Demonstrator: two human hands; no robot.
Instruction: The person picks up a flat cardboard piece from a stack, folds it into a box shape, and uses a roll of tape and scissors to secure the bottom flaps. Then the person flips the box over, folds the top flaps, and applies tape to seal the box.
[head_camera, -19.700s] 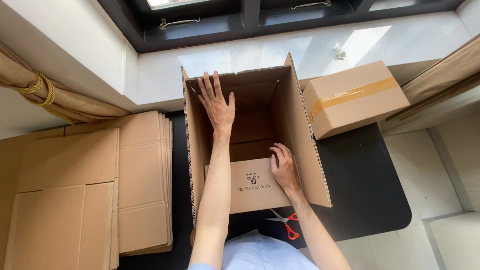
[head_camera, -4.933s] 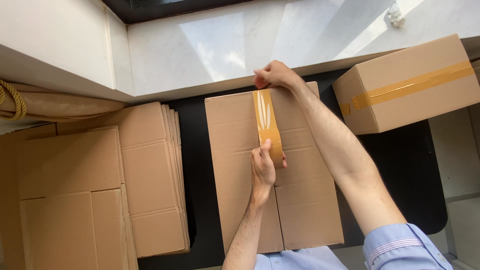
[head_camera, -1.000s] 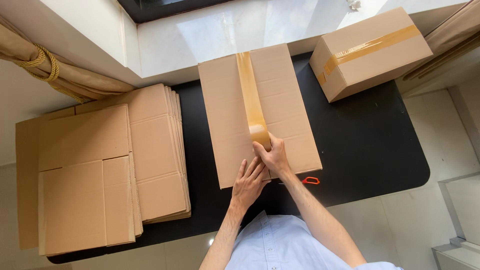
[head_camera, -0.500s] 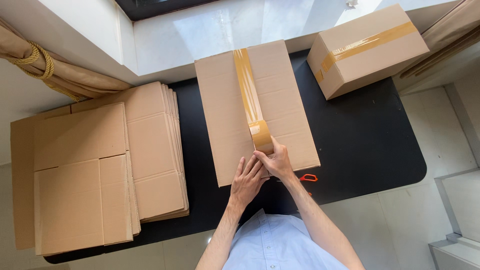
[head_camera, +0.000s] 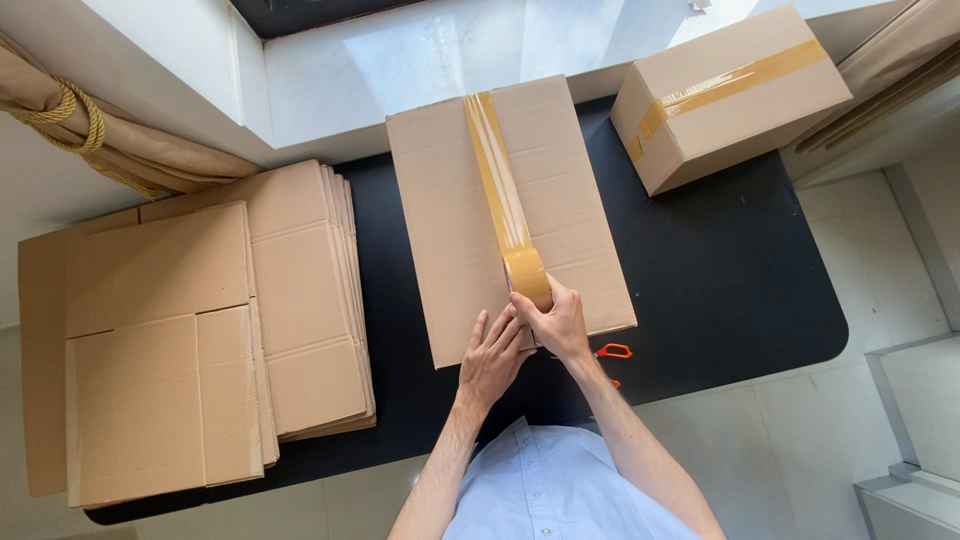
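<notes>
Your right hand grips the tape roll near the box's front edge, keeping the strip taut; your open left hand presses the box flat beside it

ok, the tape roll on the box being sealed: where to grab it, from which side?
Grip the tape roll across its two flat side faces, coming from the near edge of the cardboard box. It stands on its rim over the centre seam, with the laid tape strip running off its far side, so only the near side and flanks are free. The right hand holds it that way; the left hand rests beside it.
</notes>
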